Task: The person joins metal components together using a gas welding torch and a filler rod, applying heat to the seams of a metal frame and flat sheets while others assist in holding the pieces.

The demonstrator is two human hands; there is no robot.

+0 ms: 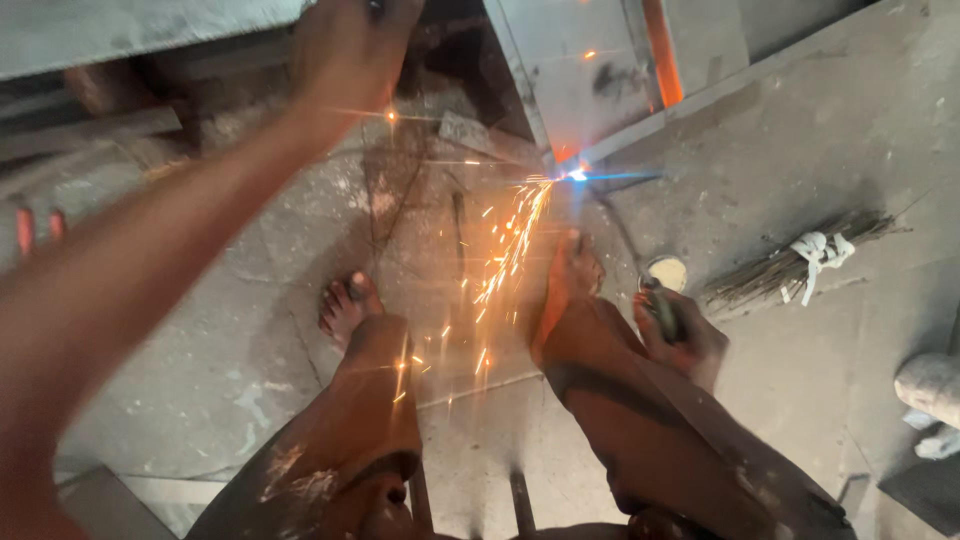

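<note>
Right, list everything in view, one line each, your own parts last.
Bright blue-white welding arc: one, at the foot of the grey metal panel, top centre.
Orange sparks: many, falling toward the feet.
Bundle of thin brown sticks tied with white cloth: one, floor right.
Grey concrete floor: cracked, dusty.
Left hand: raised, gripping something dark at the top edge.
Right hand: low by the right leg, closed on a dark handle.
Bare feet: two, centre.
</note>
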